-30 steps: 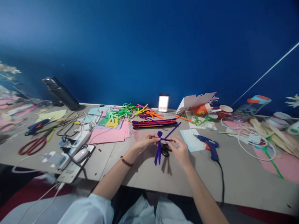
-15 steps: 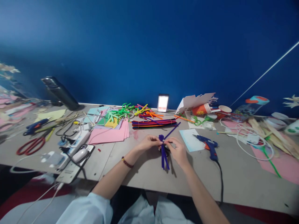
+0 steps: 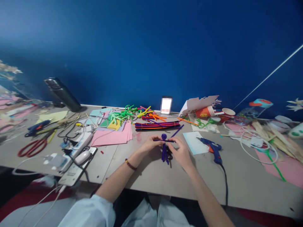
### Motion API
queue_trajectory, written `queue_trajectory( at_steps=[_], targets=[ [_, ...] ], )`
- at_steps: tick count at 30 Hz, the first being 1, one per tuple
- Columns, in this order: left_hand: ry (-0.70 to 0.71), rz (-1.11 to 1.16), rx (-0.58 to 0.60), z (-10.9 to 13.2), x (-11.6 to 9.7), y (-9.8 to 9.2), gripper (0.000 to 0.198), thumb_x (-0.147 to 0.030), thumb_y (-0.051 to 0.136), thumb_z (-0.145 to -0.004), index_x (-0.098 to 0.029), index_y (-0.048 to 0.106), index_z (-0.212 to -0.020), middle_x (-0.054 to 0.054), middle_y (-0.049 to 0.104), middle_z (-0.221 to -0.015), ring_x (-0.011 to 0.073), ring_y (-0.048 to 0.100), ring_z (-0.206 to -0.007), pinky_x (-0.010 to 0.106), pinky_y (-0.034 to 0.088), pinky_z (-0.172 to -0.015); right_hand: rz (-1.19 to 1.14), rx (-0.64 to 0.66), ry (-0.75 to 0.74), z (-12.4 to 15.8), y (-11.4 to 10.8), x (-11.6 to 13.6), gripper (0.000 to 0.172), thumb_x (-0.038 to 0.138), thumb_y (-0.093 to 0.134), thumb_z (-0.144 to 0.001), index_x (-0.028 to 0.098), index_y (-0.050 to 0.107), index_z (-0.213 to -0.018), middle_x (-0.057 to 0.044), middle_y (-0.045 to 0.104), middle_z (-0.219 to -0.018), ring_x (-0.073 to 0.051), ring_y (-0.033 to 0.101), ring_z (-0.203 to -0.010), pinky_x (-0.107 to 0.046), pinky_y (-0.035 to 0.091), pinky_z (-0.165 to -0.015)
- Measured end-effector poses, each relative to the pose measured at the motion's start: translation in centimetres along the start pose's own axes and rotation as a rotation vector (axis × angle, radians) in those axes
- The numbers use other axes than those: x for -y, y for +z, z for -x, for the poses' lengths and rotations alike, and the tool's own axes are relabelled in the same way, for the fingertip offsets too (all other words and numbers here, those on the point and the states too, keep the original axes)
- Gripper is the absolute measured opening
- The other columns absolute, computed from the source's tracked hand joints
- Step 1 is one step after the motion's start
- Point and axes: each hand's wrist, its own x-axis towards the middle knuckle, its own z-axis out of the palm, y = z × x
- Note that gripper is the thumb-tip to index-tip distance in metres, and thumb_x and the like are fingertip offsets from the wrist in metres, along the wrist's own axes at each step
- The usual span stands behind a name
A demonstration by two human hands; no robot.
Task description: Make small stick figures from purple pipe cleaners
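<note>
Left-hand fingers (image 3: 158, 141) pinched narrow on one end of a purple pipe-cleaner crosspiece (image 3: 163, 140); right-hand fingers (image 3: 172, 142) curled close around its other end. Crosspiece bound just beneath the round head of a small purple pipe-cleaner figure (image 3: 164, 150), upright between both hands above the tabletop (image 3: 142, 179). Black scissors (image 3: 169, 154) directly behind the figure, partly hidden. Blue hot glue gun (image 3: 213, 152) near the right hand (image 3: 181, 153).
</note>
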Motion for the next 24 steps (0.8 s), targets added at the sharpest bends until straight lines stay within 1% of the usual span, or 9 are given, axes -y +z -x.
queue_trajectory(
  at_steps=[2, 4, 7, 9, 11, 14, 17, 19, 24],
  targets=[
    [0.002, 0.058, -0.002, -0.2, -0.1, -0.3, 0.027, -0.026, 0.081, -0.057, -0.012, 0.066, -0.074, 0.006, 0.068, -0.073, 0.0121, 0.061, -0.063, 0.025, 0.046, -0.066, 0.015, -0.010, -0.004, -0.9, -0.8, 0.2, 0.013, 0.029, 0.054, -0.084, 0.021, 0.061, -0.092, -0.006, 0.063, -0.094, -0.020, 0.058, -0.091, -0.034, 0.046, -0.081],
    [0.000, 0.090, -0.031, -0.5, 0.0, -0.7, 0.029, -0.027, 0.081, -0.058, -0.012, 0.066, -0.077, 0.007, 0.069, -0.076, 0.0132, 0.063, -0.065, 0.025, 0.047, -0.066, 0.044, -0.018, 0.001, -2.2, -1.5, 0.3, 0.014, 0.028, 0.052, -0.084, 0.020, 0.061, -0.091, -0.007, 0.064, -0.093, -0.020, 0.059, -0.088, -0.033, 0.047, -0.079],
    [-0.026, 0.110, -0.100, -1.0, 0.3, -1.1, 0.032, -0.029, 0.083, -0.056, -0.012, 0.066, -0.077, 0.005, 0.068, -0.069, 0.0124, 0.063, -0.061, 0.023, 0.047, -0.062, 0.126, 0.031, -0.004, -5.0, -1.8, -0.2, 0.012, 0.024, 0.052, -0.083, 0.020, 0.062, -0.088, -0.006, 0.066, -0.090, -0.020, 0.060, -0.085, -0.033, 0.047, -0.078],
    [-0.053, 0.129, -0.112, -1.2, 0.5, -1.3, 0.033, -0.030, 0.083, -0.055, -0.011, 0.066, -0.077, 0.004, 0.068, -0.067, 0.0114, 0.063, -0.058, 0.022, 0.048, -0.060, 0.186, 0.114, 0.017, -7.0, -1.4, -0.8, 0.012, 0.019, 0.052, -0.082, 0.018, 0.063, -0.086, -0.006, 0.067, -0.086, -0.020, 0.060, -0.083, -0.032, 0.046, -0.077],
    [-0.072, 0.164, -0.102, -1.2, 0.5, -1.4, 0.033, -0.029, 0.083, -0.055, -0.011, 0.066, -0.077, 0.004, 0.068, -0.067, 0.0108, 0.062, -0.057, 0.021, 0.048, -0.060, 0.240, 0.200, 0.037, -9.0, -0.6, -1.4, 0.014, 0.015, 0.052, -0.081, 0.018, 0.064, -0.087, -0.007, 0.068, -0.088, -0.020, 0.061, -0.082, -0.032, 0.046, -0.076],
    [-0.086, 0.230, -0.084, -1.2, 0.2, -1.5, 0.032, -0.027, 0.083, -0.056, -0.010, 0.065, -0.077, 0.004, 0.068, -0.067, 0.0103, 0.063, -0.058, 0.020, 0.050, -0.062, 0.332, 0.238, 0.042, -11.0, 0.8, -2.4, 0.013, 0.018, 0.055, -0.082, 0.017, 0.066, -0.089, -0.008, 0.068, -0.091, -0.020, 0.060, -0.084, -0.030, 0.044, -0.076],
    [-0.105, 0.259, -0.058, -1.2, 0.0, -1.6, 0.028, -0.025, 0.081, -0.060, -0.010, 0.065, -0.076, 0.005, 0.068, -0.070, 0.0106, 0.063, -0.060, 0.021, 0.052, -0.063, 0.414, 0.322, 0.066, -11.8, 2.1, -3.1, 0.012, 0.025, 0.061, -0.080, 0.017, 0.067, -0.085, -0.007, 0.068, -0.084, -0.019, 0.060, -0.079, -0.027, 0.043, -0.070],
    [-0.127, 0.253, -0.047, -1.2, -0.1, -1.7, 0.023, -0.023, 0.078, -0.064, -0.009, 0.065, -0.076, 0.006, 0.069, -0.072, 0.0111, 0.064, -0.061, 0.022, 0.052, -0.063, 0.464, 0.345, 0.091, -11.8, 2.7, -3.4, 0.012, 0.027, 0.063, -0.079, 0.017, 0.068, -0.083, -0.007, 0.068, -0.082, -0.019, 0.060, -0.077, -0.026, 0.041, -0.067],
    [-0.155, 0.268, -0.074, -1.1, -0.2, -1.6, 0.016, -0.018, 0.074, -0.070, -0.009, 0.066, -0.081, 0.007, 0.069, -0.073, 0.0123, 0.065, -0.062, 0.022, 0.053, -0.063, 0.514, 0.405, 0.115, -11.4, 3.3, -3.8, 0.011, 0.019, 0.061, -0.078, 0.020, 0.070, -0.084, -0.007, 0.069, -0.084, -0.019, 0.061, -0.080, -0.025, 0.040, -0.065]
  ],
)
